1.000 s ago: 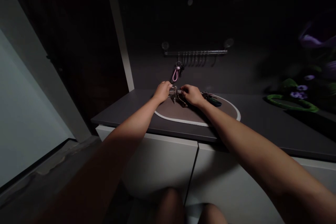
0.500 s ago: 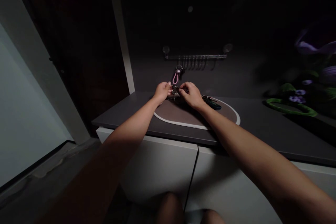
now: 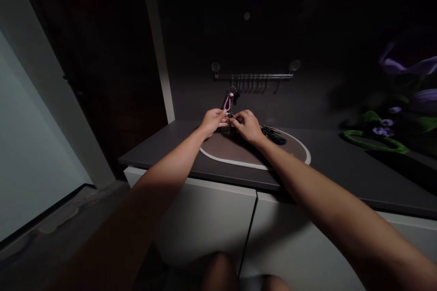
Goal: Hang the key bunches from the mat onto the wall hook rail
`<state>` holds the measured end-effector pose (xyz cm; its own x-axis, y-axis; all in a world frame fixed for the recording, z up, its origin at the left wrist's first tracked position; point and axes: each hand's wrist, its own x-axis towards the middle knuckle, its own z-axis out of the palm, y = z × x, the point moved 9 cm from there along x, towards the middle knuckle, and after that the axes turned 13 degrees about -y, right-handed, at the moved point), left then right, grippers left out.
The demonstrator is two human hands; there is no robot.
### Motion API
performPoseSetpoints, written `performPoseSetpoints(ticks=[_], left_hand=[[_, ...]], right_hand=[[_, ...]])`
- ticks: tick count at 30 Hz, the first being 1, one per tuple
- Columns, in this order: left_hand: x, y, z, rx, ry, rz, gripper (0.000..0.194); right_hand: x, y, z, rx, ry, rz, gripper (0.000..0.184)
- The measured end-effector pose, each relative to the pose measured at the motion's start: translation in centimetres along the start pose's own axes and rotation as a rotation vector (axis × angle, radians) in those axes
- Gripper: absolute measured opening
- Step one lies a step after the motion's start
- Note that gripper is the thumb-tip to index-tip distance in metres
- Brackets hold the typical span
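My left hand (image 3: 212,120) and my right hand (image 3: 248,124) meet above the far edge of an oval mat (image 3: 254,154), both pinched on a small bunch of keys (image 3: 231,121) between them. A pink key strap (image 3: 227,100) hangs on the wall just behind my hands, from a metal hook rail (image 3: 252,77). Another bunch of keys with a dark blue fob (image 3: 275,136) lies on the mat right beside my right wrist.
The mat lies on a dark grey countertop (image 3: 341,173) over white cabinet doors (image 3: 208,223). A green ring and purple flowers (image 3: 378,138) sit at the right. A white door frame (image 3: 160,59) stands at the left. The scene is dim.
Both hands have lifted the key bunch off the mat and brought it slightly up and toward the wall, closer to the hanging pink strap.
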<state>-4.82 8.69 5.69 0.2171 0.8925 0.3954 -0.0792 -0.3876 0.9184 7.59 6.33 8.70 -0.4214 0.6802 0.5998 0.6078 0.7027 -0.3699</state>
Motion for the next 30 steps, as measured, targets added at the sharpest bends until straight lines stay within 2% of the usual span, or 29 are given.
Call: performPoseSetpoints(ticks=[7,15,19,23,26,30], left_hand=[[-0.1,0.4,-0.4,-0.024,0.056,-0.002,0.024],[-0.1,0.2,-1.4,0.012,0.125,-0.032,0.022],[-0.1,0.0,-1.3,-0.001,0.120,-0.046,0.019],[-0.1,-0.1,-0.8,0.032,0.067,-0.052,0.017],[0.0,0.3,-0.5,0.096,0.034,-0.007,0.016],[-0.3,1.9,-0.7,0.177,0.065,0.128,0.018]], right_hand=[[0.0,0.3,-0.3,0.044,0.038,-0.020,0.014],[0.0,-0.2,-1.6,0.062,0.101,-0.032,0.017],[-0.1,-0.3,-2.3,-0.048,0.136,0.027,0.019],[-0.1,-0.6,-2.8,-0.120,0.149,0.030,0.021],[0.0,-0.6,-2.9,-0.125,0.148,0.023,0.023],[0.0,-0.6,-3.1,-0.060,0.151,-0.010,0.023]])
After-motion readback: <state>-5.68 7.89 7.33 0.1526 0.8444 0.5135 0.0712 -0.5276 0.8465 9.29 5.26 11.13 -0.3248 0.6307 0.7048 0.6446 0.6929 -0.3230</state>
